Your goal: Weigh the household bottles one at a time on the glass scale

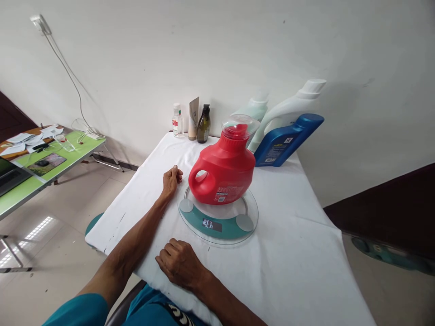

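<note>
A red detergent jug [222, 170] with a clear cap stands upright on a round glass scale [217, 222] whose display is lit. My left hand [171, 180] rests in a loose fist on the white tablecloth just left of the scale, holding nothing. My right hand [180, 262] lies palm down with its fingers curled, on the cloth near the table's front edge, in front of the scale and apart from it.
A blue jug [285, 141], a white jug [292, 108] and a pale green one [253, 111] lean at the back by the wall. Three small bottles and a tube [193, 120] stand at the back left. A green table [41, 167] with papers and a laptop is off left.
</note>
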Tool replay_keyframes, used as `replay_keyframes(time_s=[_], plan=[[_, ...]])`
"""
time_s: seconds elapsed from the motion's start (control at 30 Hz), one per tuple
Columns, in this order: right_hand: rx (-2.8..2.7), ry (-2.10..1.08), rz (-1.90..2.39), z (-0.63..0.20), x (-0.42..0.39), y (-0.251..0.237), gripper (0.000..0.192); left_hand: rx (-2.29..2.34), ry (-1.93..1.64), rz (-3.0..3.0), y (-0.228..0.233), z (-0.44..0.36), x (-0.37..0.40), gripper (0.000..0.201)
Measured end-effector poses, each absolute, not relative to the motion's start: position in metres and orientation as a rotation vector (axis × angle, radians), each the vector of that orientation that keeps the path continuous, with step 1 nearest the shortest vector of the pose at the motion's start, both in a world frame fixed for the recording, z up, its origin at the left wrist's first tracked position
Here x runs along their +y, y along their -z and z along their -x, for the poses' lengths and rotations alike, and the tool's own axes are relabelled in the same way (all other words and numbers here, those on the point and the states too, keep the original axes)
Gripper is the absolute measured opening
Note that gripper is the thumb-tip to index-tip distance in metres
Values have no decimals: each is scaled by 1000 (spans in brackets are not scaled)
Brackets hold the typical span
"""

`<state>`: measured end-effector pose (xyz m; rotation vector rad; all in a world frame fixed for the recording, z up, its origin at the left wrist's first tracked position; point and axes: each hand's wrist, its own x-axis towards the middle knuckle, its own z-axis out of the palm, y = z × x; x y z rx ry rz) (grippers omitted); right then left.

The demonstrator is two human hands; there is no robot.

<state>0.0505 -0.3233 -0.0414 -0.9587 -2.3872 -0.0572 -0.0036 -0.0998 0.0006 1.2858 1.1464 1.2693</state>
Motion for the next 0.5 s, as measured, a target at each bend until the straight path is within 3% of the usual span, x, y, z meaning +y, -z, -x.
replay_keyframes(time_s=[0.5], plan=[[-2341, 72, 962, -50, -322, 41, 27, 1162, -1254, -1316, 3, 4, -97, 57]])
